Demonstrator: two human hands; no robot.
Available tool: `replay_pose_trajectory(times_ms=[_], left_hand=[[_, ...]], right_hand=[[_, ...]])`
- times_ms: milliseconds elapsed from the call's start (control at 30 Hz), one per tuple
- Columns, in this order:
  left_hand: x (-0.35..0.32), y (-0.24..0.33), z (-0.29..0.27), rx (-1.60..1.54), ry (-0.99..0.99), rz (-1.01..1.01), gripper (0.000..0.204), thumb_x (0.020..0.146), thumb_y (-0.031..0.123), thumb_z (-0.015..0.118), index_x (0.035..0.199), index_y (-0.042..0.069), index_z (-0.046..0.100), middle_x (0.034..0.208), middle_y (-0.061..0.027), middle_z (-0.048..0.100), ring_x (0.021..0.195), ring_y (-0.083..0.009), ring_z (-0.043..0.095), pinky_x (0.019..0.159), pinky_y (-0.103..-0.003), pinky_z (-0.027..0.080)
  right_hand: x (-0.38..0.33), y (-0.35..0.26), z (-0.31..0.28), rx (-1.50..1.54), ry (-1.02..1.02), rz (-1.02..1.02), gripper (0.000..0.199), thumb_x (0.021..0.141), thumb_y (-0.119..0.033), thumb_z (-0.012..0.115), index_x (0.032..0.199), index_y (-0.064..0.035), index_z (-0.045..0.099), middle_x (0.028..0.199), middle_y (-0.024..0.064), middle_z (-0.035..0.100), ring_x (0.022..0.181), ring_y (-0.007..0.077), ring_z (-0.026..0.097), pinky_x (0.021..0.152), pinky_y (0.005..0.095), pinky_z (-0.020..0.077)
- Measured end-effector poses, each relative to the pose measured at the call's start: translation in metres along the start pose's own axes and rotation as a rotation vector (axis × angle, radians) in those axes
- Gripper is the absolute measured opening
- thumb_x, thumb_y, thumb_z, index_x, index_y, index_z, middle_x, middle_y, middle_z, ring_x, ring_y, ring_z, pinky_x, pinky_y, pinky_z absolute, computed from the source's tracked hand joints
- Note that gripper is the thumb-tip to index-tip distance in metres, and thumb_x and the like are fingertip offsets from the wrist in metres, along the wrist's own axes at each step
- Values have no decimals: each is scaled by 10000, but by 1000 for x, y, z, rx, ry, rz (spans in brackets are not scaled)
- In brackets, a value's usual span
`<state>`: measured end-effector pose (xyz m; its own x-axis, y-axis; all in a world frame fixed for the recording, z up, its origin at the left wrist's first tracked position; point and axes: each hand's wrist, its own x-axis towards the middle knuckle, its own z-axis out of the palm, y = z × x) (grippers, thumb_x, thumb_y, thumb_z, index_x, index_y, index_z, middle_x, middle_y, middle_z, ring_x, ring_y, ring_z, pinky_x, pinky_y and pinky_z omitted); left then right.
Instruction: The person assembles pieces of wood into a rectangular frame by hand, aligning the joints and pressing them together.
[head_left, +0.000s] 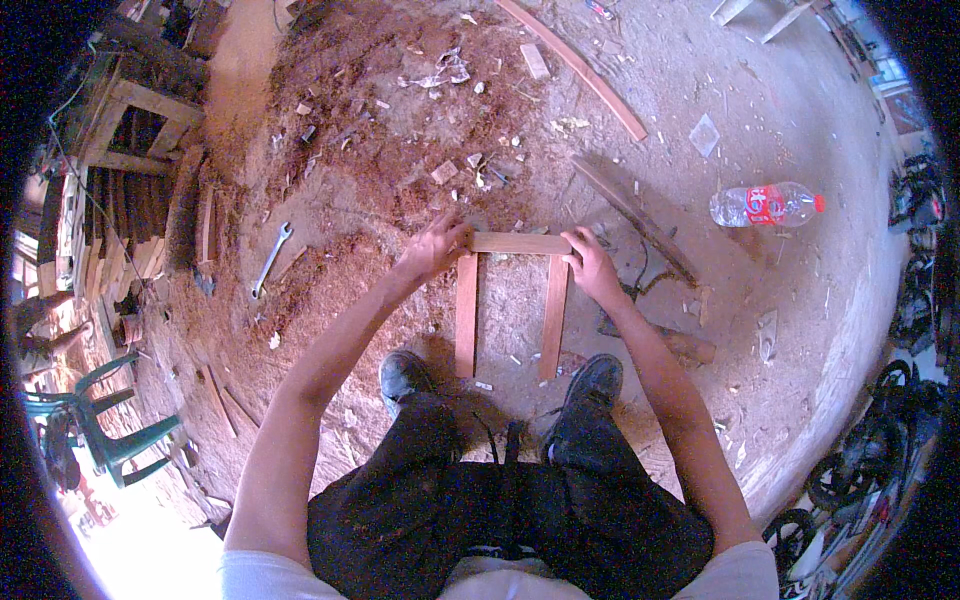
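A wooden frame [517,243] with one crosspiece and two legs is held in front of my feet, its legs pointing back toward me. My left hand [437,247] is closed around the crosspiece's left end, where it meets the left leg [466,318]. At the other end, my right hand [590,262] grips the corner above the right leg [553,318]. The fingertips of both hands are partly hidden. Between the two legs the dusty floor shows through.
An open-end wrench [272,260] lies to the left. A clear plastic bottle [768,205] with a red label lies at right, with wood strips [635,215] nearer. Sawdust and scraps cover the floor. A green plastic chair [115,420] and stacked boards [120,225] stand at left.
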<state>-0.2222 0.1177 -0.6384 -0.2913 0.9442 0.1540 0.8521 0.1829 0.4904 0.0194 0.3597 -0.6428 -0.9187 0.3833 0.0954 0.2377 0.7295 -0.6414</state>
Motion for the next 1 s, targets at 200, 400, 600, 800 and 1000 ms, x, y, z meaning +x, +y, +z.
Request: replay_pose_trajectory(times_ms=[200,400,600,800,1000], left_hand=[[-2,-2,-1,-17,-10,-6,387,765,205,687,1116,96,565,1110,-132,523,1053,-341,539,847,-438,497],[0,0,-1,-39,-45,-37,373,770,215,685,1108,106,571,1103,-129,523,1051,-341,540,839,-435,499],[-1,-2,-4,-16,-81,-51,394,765,230,692,1127,132,570,1164,-130,511,1077,-343,534,853,-435,498],[-3,0,-2,-57,-92,-76,427,769,253,702,1160,152,564,1299,-152,465,1172,-352,492,912,-430,480],[-2,-8,10,-45,-15,-38,479,725,217,740,1166,146,567,1309,-177,456,1177,-369,487,923,-431,477]], right_hand=[[4,-4,-1,4,-54,42,445,777,-56,652,1206,-42,536,1244,219,481,1096,400,514,925,409,444],[3,-3,-2,12,-24,-9,422,765,-48,648,1176,-31,553,1176,169,506,1022,367,555,858,398,470],[4,-4,-1,-8,-37,-7,417,767,-43,644,1173,-29,549,1179,171,506,1023,372,552,853,406,468],[2,-4,-5,-32,-71,-14,410,784,-65,635,1182,-38,541,1224,174,492,1019,377,557,850,420,473],[4,-7,-12,-96,-123,16,382,830,-138,591,1197,-55,528,1249,162,479,995,385,575,816,444,496]])
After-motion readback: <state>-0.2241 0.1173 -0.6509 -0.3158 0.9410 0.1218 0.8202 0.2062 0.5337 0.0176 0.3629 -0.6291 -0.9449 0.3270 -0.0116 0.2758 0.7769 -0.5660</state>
